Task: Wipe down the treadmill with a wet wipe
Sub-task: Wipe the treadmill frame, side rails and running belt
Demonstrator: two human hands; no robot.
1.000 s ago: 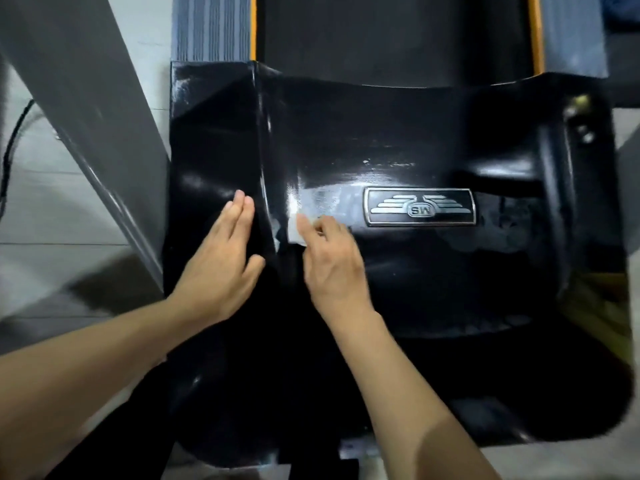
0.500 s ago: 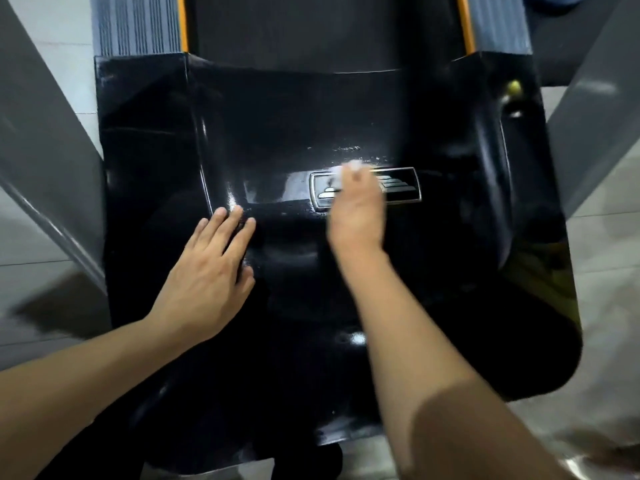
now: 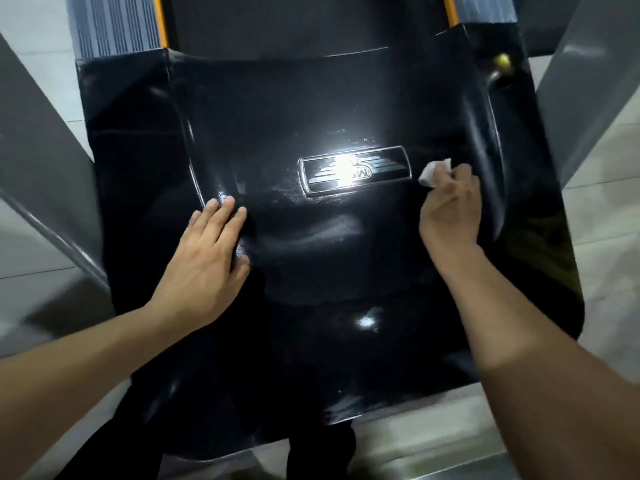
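The treadmill's glossy black motor cover (image 3: 311,98) fills the view, with a silver winged badge (image 3: 355,170) at its middle. My right hand (image 3: 450,209) is shut on a small white wet wipe (image 3: 433,172) and presses it on the cover just right of the badge. My left hand (image 3: 207,258) lies flat on the cover, fingers together, left of the badge and holding nothing. Wet smears shine around the badge. Beyond the cover lies the dark running belt (image 3: 304,22) between orange strips.
Grey metal uprights rise on the left (image 3: 41,161) and on the right (image 3: 588,81) of the cover. Ribbed grey side rails (image 3: 114,26) flank the belt. Pale floor tiles (image 3: 606,216) lie on both sides.
My right hand has swept the wipe from the left of the badge, over it, to its right side. My left hand has stayed flat on the cover. The view has shifted left.
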